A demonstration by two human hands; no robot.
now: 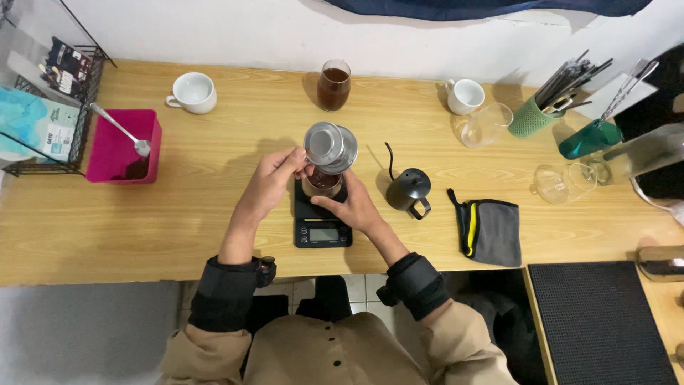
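Note:
My left hand (274, 180) grips a round metal drip filter (330, 147), tilted and lifted just above a glass of dark coffee (323, 183). That glass stands on a small black digital scale (322, 221) near the table's front edge. My right hand (351, 207) wraps the glass from the right side and steadies it. Both sleeves are pushed up with black cuffs at the forearms.
A black gooseneck kettle (410, 190) and a grey cloth (491, 232) lie right of the scale. A pink tub with a spoon (122, 147), two white cups (192, 92) (465, 95), a glass of dark drink (333, 85), empty glassware (486, 124) and a green utensil holder (536, 115) ring the wooden table (178, 214).

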